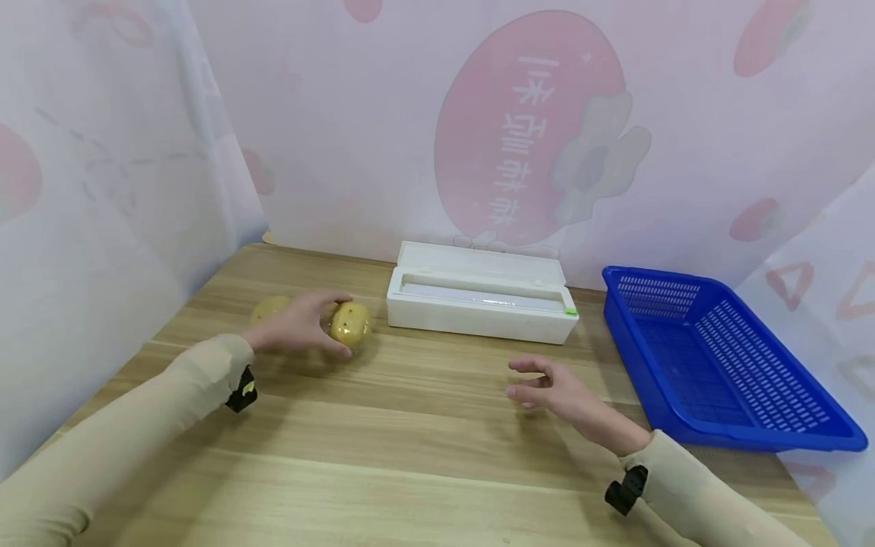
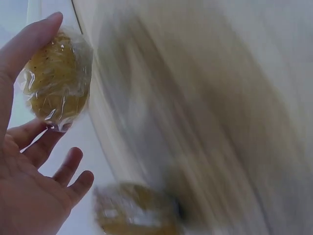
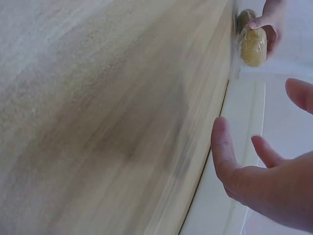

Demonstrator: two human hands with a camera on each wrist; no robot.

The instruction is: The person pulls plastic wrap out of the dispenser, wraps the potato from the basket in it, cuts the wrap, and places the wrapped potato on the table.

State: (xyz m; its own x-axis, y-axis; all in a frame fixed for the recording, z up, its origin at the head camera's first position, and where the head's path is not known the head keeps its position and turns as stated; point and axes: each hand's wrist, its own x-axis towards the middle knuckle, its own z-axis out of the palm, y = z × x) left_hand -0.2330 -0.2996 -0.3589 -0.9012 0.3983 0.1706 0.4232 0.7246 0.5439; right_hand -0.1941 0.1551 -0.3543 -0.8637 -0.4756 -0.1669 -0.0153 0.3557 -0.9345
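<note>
My left hand (image 1: 301, 323) pinches a potato (image 1: 352, 324) between thumb and fingertips, at the left of the table. Clear plastic film covers this potato, creased and shiny in the left wrist view (image 2: 58, 78). A second potato (image 1: 270, 308) lies behind that hand, partly hidden by it; film shows on it too in the left wrist view (image 2: 137, 208). Over the table's right half hovers my right hand (image 1: 557, 391), its fingers loosely bent with nothing between them. Nearest to it stands a long white box (image 1: 478, 323) with its lid raised and a green tab at the right end.
On the right sits a blue plastic basket (image 1: 625, 342) with slotted walls, close to my right forearm. Printed cloth (image 1: 342, 152) hangs behind the wooden table (image 1: 410, 448) and along both sides. Each wrist wears a black strap device.
</note>
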